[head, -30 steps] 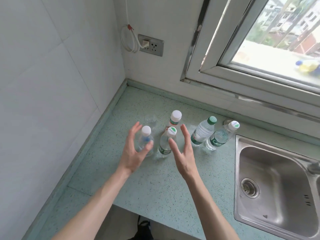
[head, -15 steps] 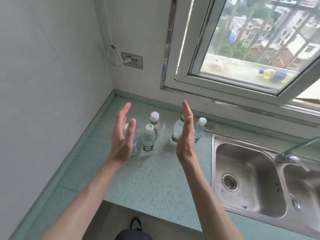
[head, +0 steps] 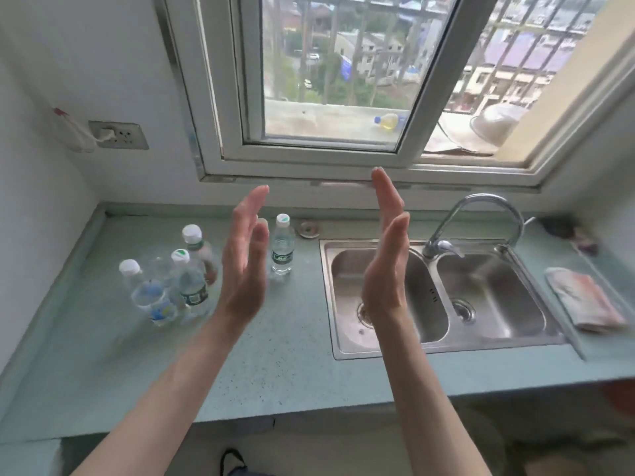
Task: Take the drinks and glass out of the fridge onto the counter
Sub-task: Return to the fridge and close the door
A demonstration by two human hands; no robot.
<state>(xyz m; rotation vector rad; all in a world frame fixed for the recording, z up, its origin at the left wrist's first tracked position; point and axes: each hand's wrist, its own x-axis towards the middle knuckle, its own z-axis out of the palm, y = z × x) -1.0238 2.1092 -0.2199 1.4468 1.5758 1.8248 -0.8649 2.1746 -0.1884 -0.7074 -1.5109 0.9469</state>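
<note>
Several clear water bottles stand on the pale green counter. One with a blue label is nearest the left. A green-labelled one stands beside it, and a white-capped one behind. A clear glass is faintly visible between them. Another bottle stands apart, nearer the sink. My left hand and my right hand are raised above the counter, palms facing each other, fingers straight, holding nothing. The left hand hides part of the counter behind it.
A steel double sink with a curved tap lies to the right. A folded cloth lies right of the sink. A small metal disc sits by the back wall. A wall socket is at left, a window ahead.
My hands have lifted away from the bottles and moved apart to the right. The view has swung up and right, so the bottles sit at the left and the whole sink shows.
</note>
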